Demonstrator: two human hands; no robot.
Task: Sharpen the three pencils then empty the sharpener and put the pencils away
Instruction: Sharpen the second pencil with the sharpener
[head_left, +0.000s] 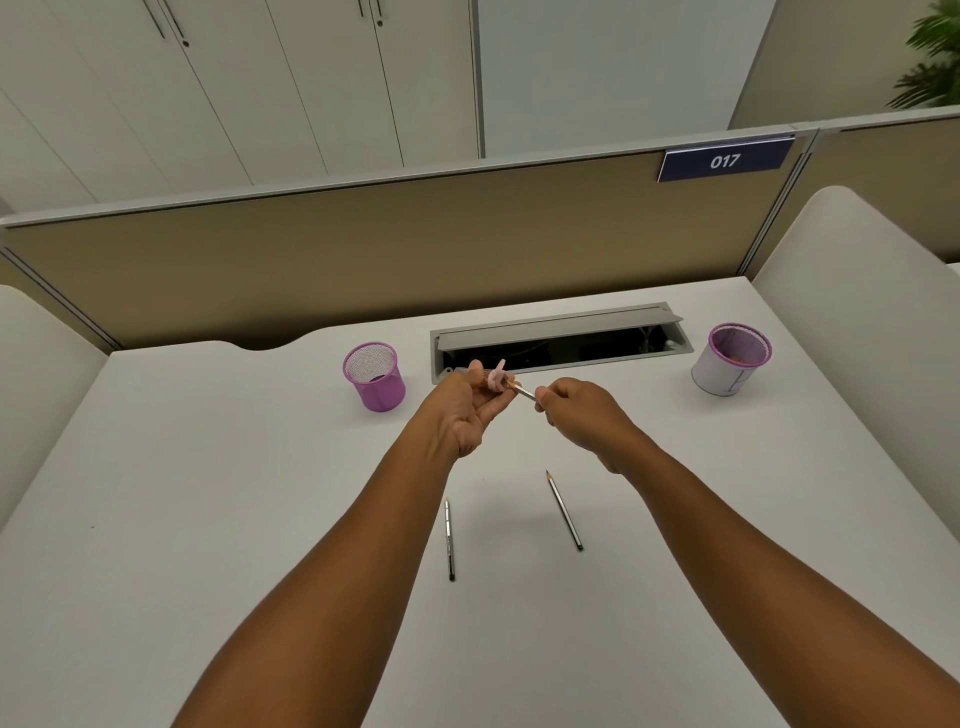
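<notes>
My left hand (470, 410) holds a small pink sharpener (496, 380) above the white desk (208, 493). A pencil (524, 391) runs from the sharpener into my right hand (582, 410), which grips its shaft; most of that pencil is hidden in the fist. Two more grey pencils lie on the desk below my hands: one (449, 540) under my left wrist, the other (564, 512) to its right, with a pointed tip facing away from me.
A purple mesh cup (375, 376) stands left of my hands. A second purple-rimmed cup wrapped in white paper (730, 361) stands at the far right. An open grey cable hatch (561, 335) lies behind my hands, before the tan partition (363, 249).
</notes>
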